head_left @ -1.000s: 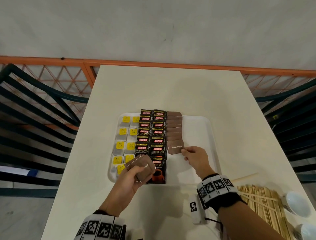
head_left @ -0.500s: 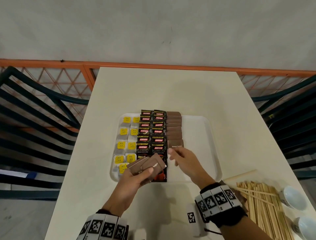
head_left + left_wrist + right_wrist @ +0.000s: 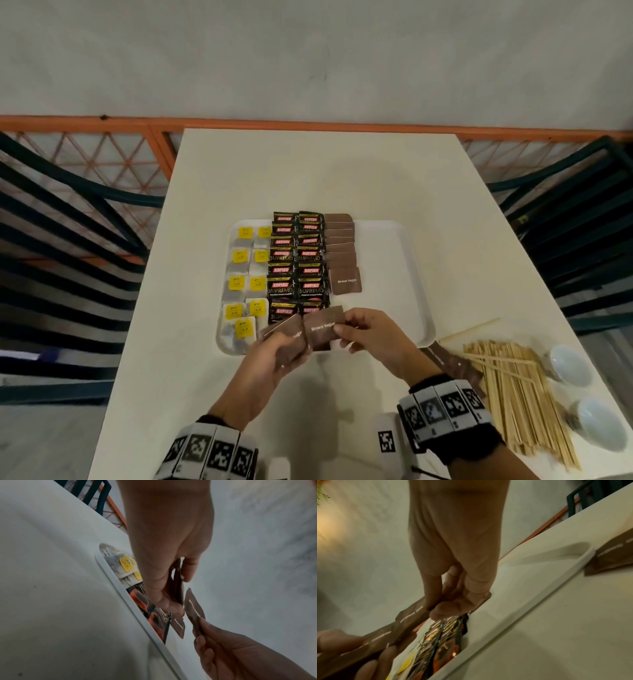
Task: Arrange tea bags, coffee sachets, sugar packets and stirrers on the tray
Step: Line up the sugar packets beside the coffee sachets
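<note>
**Right hand comes back for another sugar packet**

A second ago the right hand (image 3: 371,334) was setting a packet at the near end of the brown sugar row (image 3: 342,255) on the tray (image 3: 416,274); it has since let go, drawn back toward the near edge, and now pinches the top packet (image 3: 322,330) of the small stack (image 3: 286,344) gripped by the left hand (image 3: 270,370); the laid packet (image 3: 346,281) lies alone.

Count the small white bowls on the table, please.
2. Both lie right of the stirrers: the farther bowl and the nearer bowl. More could be outside the frame.
</note>
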{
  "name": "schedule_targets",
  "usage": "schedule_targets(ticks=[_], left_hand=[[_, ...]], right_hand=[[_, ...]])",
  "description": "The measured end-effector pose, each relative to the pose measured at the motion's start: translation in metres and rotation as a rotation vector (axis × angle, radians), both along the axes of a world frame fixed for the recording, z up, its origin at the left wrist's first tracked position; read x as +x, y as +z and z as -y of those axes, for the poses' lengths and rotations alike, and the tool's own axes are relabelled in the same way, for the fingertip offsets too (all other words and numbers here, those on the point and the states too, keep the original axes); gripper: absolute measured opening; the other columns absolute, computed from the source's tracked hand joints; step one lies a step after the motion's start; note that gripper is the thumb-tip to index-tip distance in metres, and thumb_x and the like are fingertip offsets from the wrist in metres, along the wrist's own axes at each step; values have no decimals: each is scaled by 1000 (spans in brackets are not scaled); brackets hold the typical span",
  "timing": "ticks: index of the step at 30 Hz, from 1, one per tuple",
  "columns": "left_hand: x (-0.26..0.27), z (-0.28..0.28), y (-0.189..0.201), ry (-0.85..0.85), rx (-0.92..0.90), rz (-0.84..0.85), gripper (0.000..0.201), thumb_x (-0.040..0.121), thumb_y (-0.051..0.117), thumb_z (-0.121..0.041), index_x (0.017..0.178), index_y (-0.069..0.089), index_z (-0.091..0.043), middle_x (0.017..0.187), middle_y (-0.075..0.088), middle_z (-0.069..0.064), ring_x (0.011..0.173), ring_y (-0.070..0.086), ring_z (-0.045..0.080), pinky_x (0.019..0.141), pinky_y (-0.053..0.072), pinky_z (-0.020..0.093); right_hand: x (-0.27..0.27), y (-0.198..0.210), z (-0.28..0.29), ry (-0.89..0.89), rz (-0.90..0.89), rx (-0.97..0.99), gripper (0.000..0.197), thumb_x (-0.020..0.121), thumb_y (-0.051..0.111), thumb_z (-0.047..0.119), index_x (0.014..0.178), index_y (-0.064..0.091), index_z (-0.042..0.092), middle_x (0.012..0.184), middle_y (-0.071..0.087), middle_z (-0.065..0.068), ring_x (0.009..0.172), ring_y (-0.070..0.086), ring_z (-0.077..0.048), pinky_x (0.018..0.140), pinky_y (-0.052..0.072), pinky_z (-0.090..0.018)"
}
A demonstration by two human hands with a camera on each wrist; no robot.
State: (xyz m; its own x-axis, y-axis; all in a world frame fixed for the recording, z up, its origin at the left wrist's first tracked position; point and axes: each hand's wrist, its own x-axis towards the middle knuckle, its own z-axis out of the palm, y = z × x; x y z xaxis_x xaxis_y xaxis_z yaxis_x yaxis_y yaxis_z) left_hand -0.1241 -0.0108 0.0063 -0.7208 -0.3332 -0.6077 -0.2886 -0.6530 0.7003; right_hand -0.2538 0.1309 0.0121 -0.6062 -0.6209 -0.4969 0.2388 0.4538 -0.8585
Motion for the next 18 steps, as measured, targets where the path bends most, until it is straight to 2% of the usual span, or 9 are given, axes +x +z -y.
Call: schedule_targets(ticks=[2,4,6,8,9,13,15,18], left_hand=[[-1,-2,-3,-5,-27,37,32,92,41,1,122,51,-3,104,67,21,85,66,29,79,56,34],[-2,-4,-2,-36,-80,51,32,93,42,0,123,53,-6,106,68,20,94,65,29,85,52,35],[-5,-7,0,-62,-147,54,31,92,44,1,117,59,-11,102,72,12,99,64,27,89,49,36],[-7,-11,1,-43,-182,67,28,90,48,2,107,62,-17,93,74,3,97,64,24,91,48,38],[-8,-12,2,-27,-184,73,28,90,50,2,107,62,-17,93,73,2,97,64,23,91,48,38],[-8,-18,-2,-7,-199,85,36,87,56,0,121,58,-11,111,67,10,106,62,25,91,50,37],[-9,-20,-3,15,-202,79,36,86,57,2,120,60,-10,110,68,11,105,63,26,92,50,39],[-10,-23,-1,37,-197,71,33,84,59,3,114,63,-11,106,70,11,102,64,26,90,51,38]], right_hand=[[-7,-3,-6,-54,-53,32,6,87,60,7,91,64,7,74,63,0,60,55,-7,55,43,-16],[-17,-6,-8,-128,-95,66,6,87,60,8,84,64,11,73,62,0,60,51,-9,53,39,-17],[-27,-12,-9,-196,-136,103,12,86,61,9,77,62,16,73,62,0,58,48,-10,54,37,-17],[-38,-19,-8,-245,-167,140,14,85,63,9,73,61,17,74,63,-2,58,47,-11,56,38,-19],[-43,-23,-7,-253,-182,158,14,84,64,10,72,61,17,75,63,-3,59,47,-11,59,39,-21],[-58,-34,2,-217,-252,233,17,80,68,16,67,58,20,71,60,0,67,51,-14,70,41,-30],[-62,-37,6,-220,-269,234,17,79,70,17,68,58,22,72,61,3,72,53,-15,73,43,-30],[-65,-38,10,-225,-311,235,9,79,70,18,77,61,16,79,62,3,79,55,-14,74,41,-25]])
